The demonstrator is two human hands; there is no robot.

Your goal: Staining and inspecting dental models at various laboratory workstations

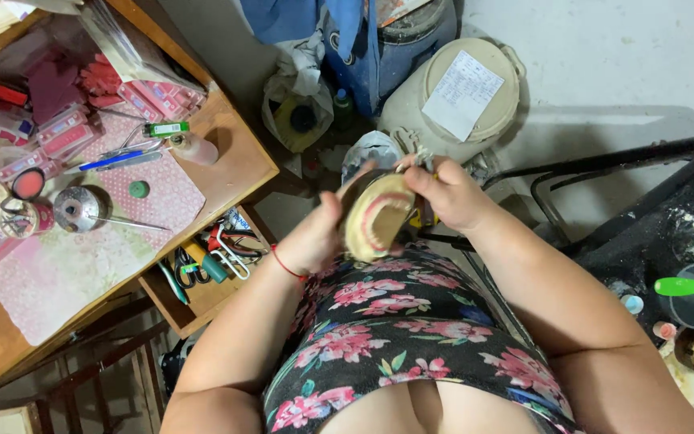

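Observation:
Both my hands hold a beige, oval, jaw-shaped model (375,219) with a pink arch on it, just above my lap. My left hand (315,237), with a red thread at the wrist, grips its left side from below. My right hand (446,193) closes over its top right edge, and a small yellow thing shows under those fingers. What the right fingers pinch is hidden. My floral dress (399,337) fills the lower middle.
A wooden table (238,165) at the left carries pink boxes, pens, a small bottle (196,148) and a patterned mat. An open drawer (202,269) holds scissors and tools. A lidded cream bucket (463,92) stands ahead. At the right lie a black surface and a green handle (688,286).

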